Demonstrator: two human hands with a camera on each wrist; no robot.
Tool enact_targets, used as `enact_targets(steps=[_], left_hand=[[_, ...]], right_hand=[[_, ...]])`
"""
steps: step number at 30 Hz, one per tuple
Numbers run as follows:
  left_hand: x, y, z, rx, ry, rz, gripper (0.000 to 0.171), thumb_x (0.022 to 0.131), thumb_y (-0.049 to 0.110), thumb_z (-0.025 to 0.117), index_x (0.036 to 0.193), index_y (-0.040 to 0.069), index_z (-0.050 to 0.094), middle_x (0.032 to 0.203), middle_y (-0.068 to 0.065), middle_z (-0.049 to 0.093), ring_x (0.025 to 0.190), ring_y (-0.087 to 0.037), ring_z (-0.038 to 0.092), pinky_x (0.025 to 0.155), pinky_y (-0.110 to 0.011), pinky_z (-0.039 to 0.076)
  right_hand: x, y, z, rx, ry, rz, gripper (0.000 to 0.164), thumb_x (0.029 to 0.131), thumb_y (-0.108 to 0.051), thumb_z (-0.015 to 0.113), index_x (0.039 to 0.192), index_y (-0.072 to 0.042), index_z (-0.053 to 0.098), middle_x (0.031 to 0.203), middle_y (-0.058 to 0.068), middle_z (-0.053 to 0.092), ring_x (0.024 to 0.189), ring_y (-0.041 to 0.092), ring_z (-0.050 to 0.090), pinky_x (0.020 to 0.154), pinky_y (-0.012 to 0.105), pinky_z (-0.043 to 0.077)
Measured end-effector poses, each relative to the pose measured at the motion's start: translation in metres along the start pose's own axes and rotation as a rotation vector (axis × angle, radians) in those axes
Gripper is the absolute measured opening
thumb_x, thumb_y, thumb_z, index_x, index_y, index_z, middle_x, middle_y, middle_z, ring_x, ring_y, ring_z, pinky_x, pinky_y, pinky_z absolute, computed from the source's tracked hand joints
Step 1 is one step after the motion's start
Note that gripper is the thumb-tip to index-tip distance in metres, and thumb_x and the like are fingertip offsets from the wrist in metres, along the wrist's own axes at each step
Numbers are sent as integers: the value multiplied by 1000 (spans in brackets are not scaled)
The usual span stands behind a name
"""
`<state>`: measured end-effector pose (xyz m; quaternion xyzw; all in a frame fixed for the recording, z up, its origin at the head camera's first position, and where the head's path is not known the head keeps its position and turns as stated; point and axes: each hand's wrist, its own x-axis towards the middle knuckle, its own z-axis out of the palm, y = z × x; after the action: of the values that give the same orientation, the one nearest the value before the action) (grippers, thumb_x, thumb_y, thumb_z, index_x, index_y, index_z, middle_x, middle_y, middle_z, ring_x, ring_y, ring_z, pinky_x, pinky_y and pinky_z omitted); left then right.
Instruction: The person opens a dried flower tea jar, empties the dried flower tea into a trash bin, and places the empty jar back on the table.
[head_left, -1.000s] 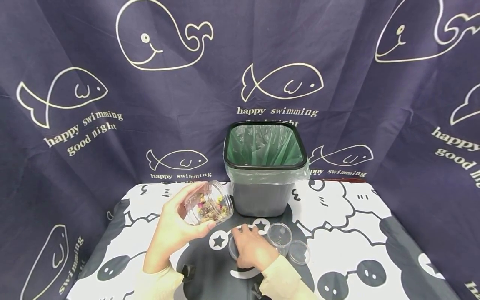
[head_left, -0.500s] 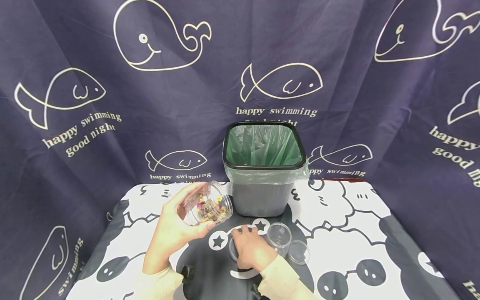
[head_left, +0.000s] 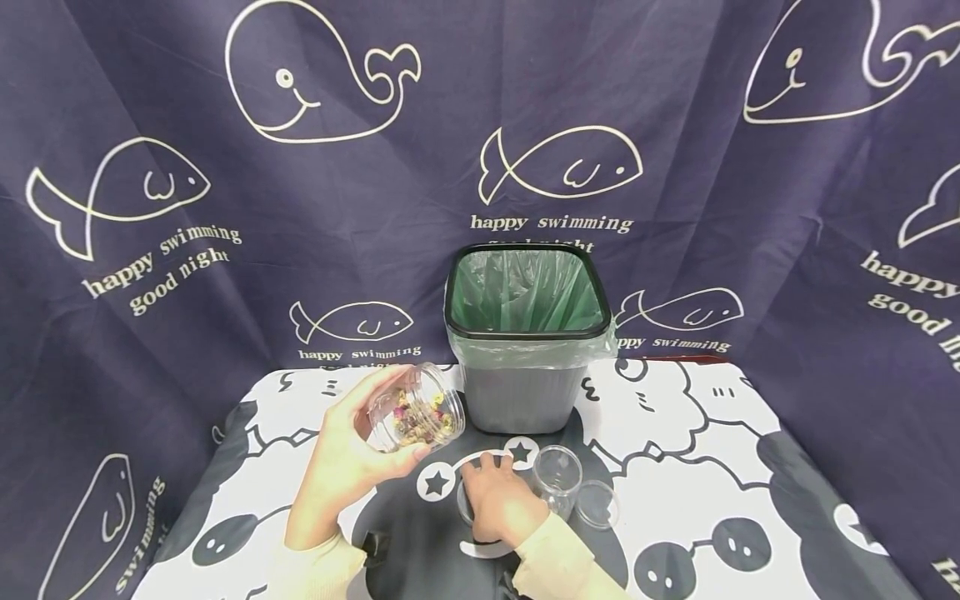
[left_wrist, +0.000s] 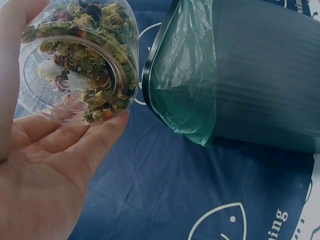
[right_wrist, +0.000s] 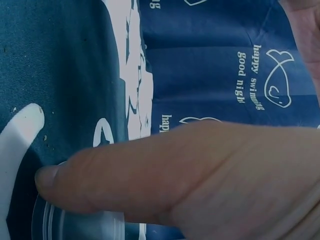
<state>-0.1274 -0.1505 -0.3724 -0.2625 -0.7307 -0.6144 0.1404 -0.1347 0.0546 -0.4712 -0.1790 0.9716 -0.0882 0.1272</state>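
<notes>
My left hand [head_left: 352, 446] grips a clear plastic jar [head_left: 427, 408] of dried flower tea, tilted on its side with its mouth to the right. In the left wrist view, yellow blossoms [left_wrist: 107, 30], dark red bits and pale lumps show through the jar's base. My right hand [head_left: 502, 500] spans a clear round lid [head_left: 463, 500] lying on the dark part of the cloth. Its thumb presses at the near edge of the lid [right_wrist: 87, 226] in the right wrist view, with fingertips at the far edge. Much of this lid is hidden under the palm.
A grey trash bin [head_left: 517, 400] with a green liner bag [head_left: 532, 292] stands at the back, right of the held jar. A second clear jar [head_left: 557, 471] and another clear lid [head_left: 597, 504] rest right of my right hand. Small crumbs [right_wrist: 46, 138] dot the cloth.
The head view has shifted very slightly. My left hand keeps the jar at the same tilt, and my right hand stays over the lid with barely any movement.
</notes>
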Motion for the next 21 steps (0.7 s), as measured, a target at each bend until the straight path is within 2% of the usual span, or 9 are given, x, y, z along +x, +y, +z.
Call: enact_targets(steps=[11,21], left_hand=[[-1,0,0,9,9,1,91,60,-9,93,142,12,60,137,-8,64,123,-20,59,107,-25,47],[0,-2,0,-9,11,2,91,61,-11,92,143,10,59,139,-10,62,124,-20,59,108,-25,46]], right_hand=[[-1,-2,2,-17,4,2,73,55,-18,94,123,-13,66,121,15,55,109,38,52,67,44,57],[0,-4,2,-32,4,18,75,55,-19,95,124,-13,66,121,15,55,109,38,53,68,44,58]])
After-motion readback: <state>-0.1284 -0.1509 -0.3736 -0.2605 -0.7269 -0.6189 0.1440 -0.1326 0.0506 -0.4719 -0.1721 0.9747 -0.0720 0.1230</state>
